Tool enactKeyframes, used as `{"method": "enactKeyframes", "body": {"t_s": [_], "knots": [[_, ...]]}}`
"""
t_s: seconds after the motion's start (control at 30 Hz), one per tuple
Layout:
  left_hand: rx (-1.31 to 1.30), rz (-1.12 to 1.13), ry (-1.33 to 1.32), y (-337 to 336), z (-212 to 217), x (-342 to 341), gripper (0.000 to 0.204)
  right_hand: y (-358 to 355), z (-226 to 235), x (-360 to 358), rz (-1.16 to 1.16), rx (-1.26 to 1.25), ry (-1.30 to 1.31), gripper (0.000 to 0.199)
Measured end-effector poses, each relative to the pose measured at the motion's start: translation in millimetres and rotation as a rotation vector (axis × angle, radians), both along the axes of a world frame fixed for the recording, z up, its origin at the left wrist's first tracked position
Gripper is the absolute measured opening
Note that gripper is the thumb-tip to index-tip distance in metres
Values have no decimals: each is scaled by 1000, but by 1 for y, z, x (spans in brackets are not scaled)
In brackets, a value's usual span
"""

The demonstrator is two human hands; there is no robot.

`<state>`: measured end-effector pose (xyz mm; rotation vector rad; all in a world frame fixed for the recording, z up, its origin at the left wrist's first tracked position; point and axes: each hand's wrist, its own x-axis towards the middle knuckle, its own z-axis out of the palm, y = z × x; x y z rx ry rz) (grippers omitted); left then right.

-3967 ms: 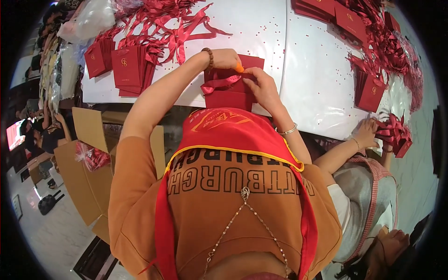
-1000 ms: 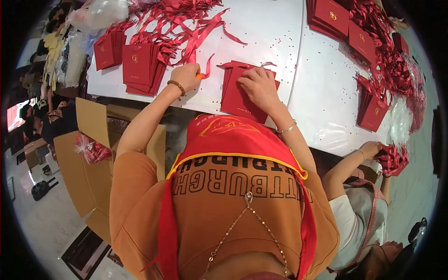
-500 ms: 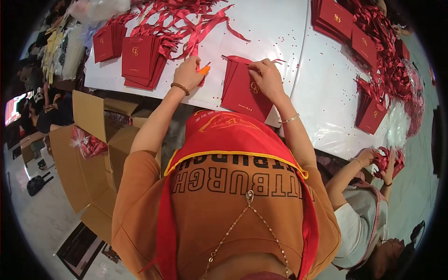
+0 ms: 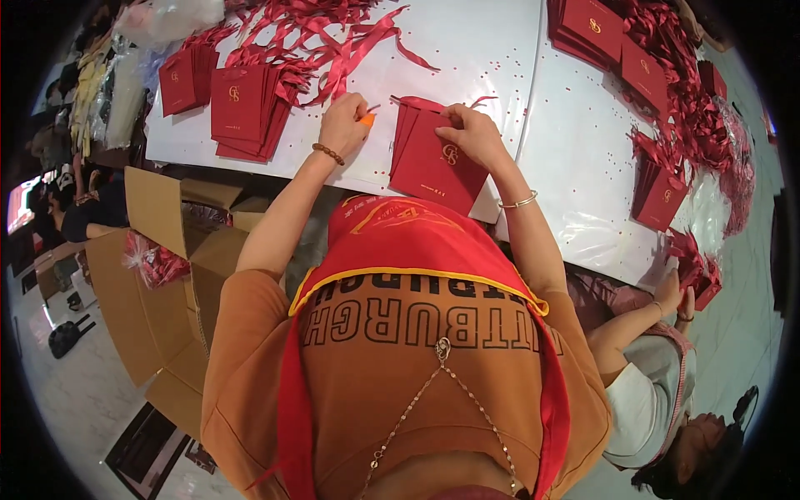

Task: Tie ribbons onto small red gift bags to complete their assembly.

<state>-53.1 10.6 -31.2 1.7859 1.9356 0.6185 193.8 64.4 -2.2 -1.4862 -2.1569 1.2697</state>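
Observation:
My left hand (image 4: 342, 129) is closed around a small orange-handled tool (image 4: 367, 120). A thin tip pokes out past the fingers, but its kind is hidden. It is held above the white table, left of a small fanned stack of red paper gift bags (image 4: 403, 150). At the top edge of the front red paper bag (image 4: 446, 171), my right hand (image 4: 472, 137) pinches with thumb and fingers. Red ribbon (image 4: 422, 103) runs along the top of these bags, and one ribbon end shows behind my right hand.
More red bag stacks (image 4: 236, 108) and tangled ribbons (image 4: 367, 42) lie on the table (image 4: 467, 50). An open cardboard box (image 4: 133, 292) stands at lower left. At right, a co-worker's hands (image 4: 669, 292) hold red bags.
My right hand has shifted slightly left and down at the bag's top edge. The red ribbon below my left hand no longer shows. The co-worker's hands have moved a little.

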Motion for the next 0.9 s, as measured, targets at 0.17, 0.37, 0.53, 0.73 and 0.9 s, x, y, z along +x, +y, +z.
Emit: {"method": "enactKeyframes", "body": {"t_s": [0.17,0.37,0.53,0.73,0.9], "knots": [[-61,-21,-608,-2,31,46,11,4,-8,3,-15,-79,44,37],[-349,-8,-945,-3,32,73,11,3,-4,5,-40,-154,114,38],[-299,51,-915,0,22,71,14,1,4,6,-21,-233,107,37],[-346,149,-1000,0,34,78,11,2,-6,6,-18,-172,94,38],[-245,18,-560,0,36,87,13,3,-3,7,5,-202,109,38]]}}
